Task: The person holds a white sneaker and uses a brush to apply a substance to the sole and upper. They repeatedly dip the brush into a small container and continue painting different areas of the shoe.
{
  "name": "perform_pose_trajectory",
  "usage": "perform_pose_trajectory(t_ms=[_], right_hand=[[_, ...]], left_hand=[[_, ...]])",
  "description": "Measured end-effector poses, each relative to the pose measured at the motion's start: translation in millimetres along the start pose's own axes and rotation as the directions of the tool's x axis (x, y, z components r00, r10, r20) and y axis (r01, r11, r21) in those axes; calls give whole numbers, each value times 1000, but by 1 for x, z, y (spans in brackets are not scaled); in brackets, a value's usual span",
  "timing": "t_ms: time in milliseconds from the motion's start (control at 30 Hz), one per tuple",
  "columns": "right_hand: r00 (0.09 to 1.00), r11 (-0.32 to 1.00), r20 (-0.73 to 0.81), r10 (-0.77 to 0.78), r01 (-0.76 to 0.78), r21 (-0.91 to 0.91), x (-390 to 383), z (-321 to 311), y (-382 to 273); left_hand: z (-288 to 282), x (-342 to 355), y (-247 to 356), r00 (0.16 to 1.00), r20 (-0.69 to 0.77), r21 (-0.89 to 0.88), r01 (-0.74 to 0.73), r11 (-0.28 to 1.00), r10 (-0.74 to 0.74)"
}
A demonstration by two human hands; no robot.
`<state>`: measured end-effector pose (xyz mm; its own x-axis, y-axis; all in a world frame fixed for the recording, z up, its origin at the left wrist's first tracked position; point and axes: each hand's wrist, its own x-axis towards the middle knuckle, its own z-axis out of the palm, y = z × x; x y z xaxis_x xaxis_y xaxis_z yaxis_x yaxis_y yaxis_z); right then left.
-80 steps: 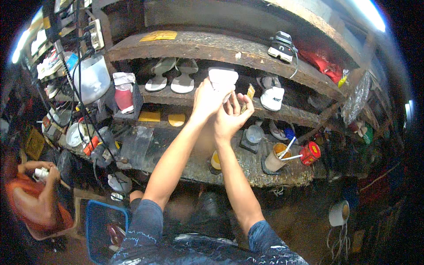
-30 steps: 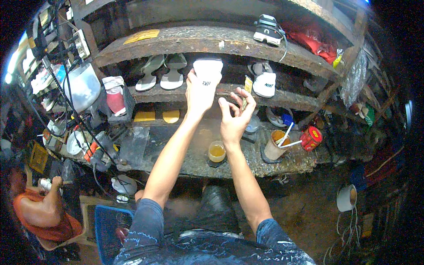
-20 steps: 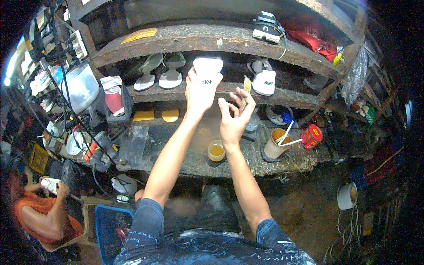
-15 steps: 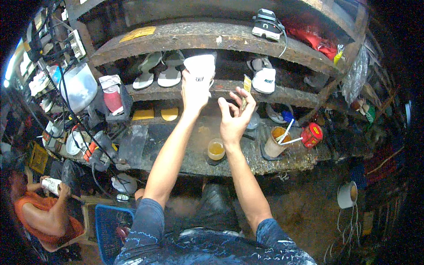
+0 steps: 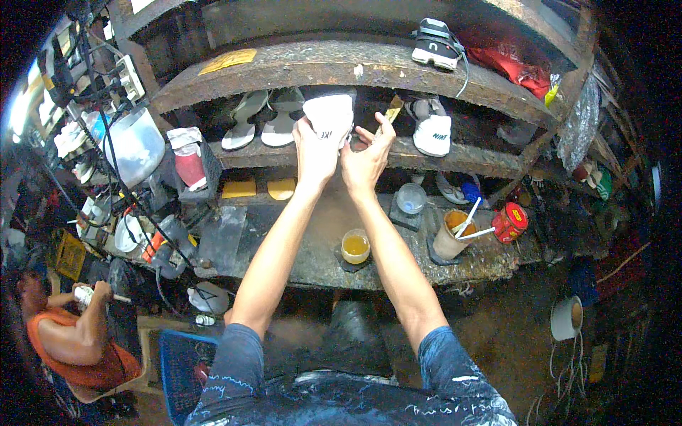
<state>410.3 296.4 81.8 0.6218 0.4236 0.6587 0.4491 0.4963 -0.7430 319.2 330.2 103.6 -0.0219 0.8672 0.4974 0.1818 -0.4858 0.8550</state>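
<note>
My left hand (image 5: 314, 157) grips a white slide sandal (image 5: 331, 115) with dark lettering, raised in front of the middle shelf. My right hand (image 5: 364, 163) is closed at the sandal's right side, its thumb and fingertips close to the white edge. Between its fingers sits a slim yellowish strip-like tool (image 5: 394, 107), its upper end leaning right; the lower end is hidden. A similar white sandal (image 5: 432, 135) rests on the shelf to the right. On the left, grey sandals (image 5: 278, 129) stand on that shelf. Below my forearms, a glass of amber liquid (image 5: 355, 246) stands on the bench.
A brown container with white sticks (image 5: 453, 243), a red can (image 5: 510, 222) and a clear cup (image 5: 411, 199) stand on the bench. Cables (image 5: 106, 153) and a power tool (image 5: 167, 248) crowd the left. A person in orange (image 5: 85, 344) sits lower left, hands on a white item.
My right hand has moved left and up to the sandal, its fingers closing in, and the strip now tilts right. The seated person's hands have shifted. The view has moved slightly.
</note>
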Motion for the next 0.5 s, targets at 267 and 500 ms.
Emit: perform_pose_trajectory(t_ms=[267,500], right_hand=[[999,998,-44,-3,0,-63,12,-2,1],[999,994,-39,9,-13,-112,17,-3,3]], left_hand=[[-7,-1,10,1000,-15,118,14,993,-13],[11,-3,7,996,-89,-7,1,1000,-2]])
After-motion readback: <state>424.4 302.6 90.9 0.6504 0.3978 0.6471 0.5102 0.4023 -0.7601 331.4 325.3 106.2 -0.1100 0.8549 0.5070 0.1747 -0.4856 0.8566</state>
